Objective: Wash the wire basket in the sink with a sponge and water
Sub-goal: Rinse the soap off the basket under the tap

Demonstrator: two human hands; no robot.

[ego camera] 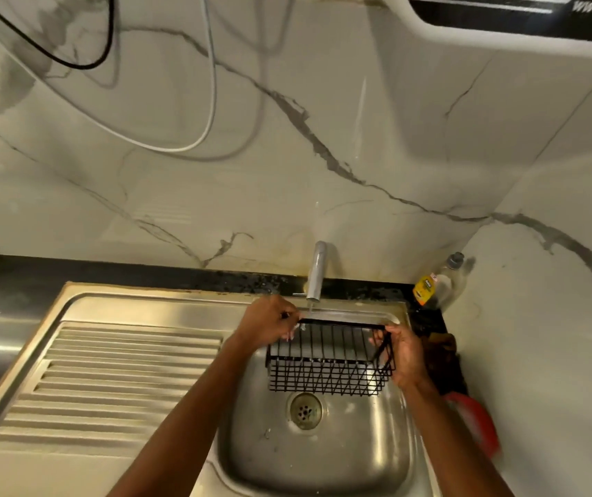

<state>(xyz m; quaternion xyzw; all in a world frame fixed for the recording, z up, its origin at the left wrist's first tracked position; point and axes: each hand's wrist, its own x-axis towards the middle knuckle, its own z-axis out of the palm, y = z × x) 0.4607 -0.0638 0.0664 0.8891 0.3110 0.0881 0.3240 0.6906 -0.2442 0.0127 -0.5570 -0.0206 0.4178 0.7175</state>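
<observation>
A black wire basket (pixel 327 367) hangs over the steel sink bowl (pixel 359 457), just under the tap spout (pixel 316 272). My left hand (pixel 269 322) grips the basket's top rim at its left end. My right hand (pixel 407 353) grips the right end, fingers curled round the wires. A thin stream of water falls from the spout onto the far rim. The drain (pixel 305 410) lies below the basket. No sponge shows in view.
A ribbed steel draining board (pixel 108 378) stretches left of the bowl. A dish-soap bottle (pixel 438 283) stands in the back right corner. A dark cloth (pixel 441 353) and a red object (pixel 477 421) lie along the sink's right edge. Cables hang on the marble wall.
</observation>
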